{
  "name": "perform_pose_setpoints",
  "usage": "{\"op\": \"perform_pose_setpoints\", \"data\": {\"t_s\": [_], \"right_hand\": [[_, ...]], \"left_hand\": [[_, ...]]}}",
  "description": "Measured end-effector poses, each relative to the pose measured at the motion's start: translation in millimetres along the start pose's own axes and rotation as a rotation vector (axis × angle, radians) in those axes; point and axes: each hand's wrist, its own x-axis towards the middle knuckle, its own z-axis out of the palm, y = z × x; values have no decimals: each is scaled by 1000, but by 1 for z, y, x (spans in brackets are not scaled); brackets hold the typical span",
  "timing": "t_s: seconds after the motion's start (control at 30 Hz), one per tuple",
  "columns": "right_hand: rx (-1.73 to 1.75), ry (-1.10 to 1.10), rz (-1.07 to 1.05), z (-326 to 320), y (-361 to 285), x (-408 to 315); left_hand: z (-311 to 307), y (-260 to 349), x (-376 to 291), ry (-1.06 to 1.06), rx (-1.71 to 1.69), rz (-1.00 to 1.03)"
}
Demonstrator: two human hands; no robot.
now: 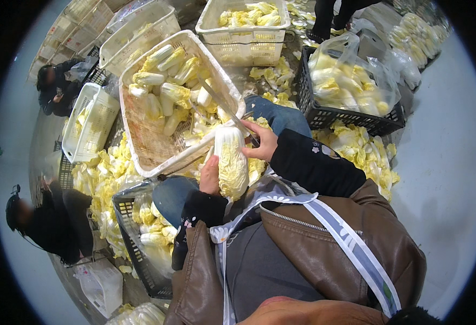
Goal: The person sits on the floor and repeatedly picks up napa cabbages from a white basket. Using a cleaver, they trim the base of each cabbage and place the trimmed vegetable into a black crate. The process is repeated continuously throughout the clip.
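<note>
A trimmed napa cabbage (231,162) is held upright in front of my lap, its white base end pointing away from me. My left hand (210,174) grips its left side. At its upper right, my right hand (262,140) touches the cabbage with the thumb and holds a long knife, whose blade (221,101) reaches up and left over the rim of a large white plastic crate (129,122). More napa cabbages (175,94) and loose leaves lie inside that crate. The knife's handle is mostly hidden by my fingers.
Black crates with bagged cabbages stand at right (353,122) and lower left (140,260). Loose leaves pile up on the floor at left (108,191) and right (359,158). More white crates (244,48) stand beyond. Two people sit at the left (57,89), (51,223); another person's legs (323,20) are at the top.
</note>
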Motion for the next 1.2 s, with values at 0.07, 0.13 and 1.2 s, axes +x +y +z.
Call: {"op": "perform_pose_setpoints", "data": {"t_s": [0.07, 0.13, 1.2], "right_hand": [[-40, 2, 34, 1, 0, -3], [-153, 64, 2, 3, -1, -5], [-25, -94, 205, -14, -8, -8]], "left_hand": [[-7, -6, 2, -50, -1, 24], [-14, -13, 4, -82, 10, 49], [-34, 17, -1, -162, 266, -138]]}}
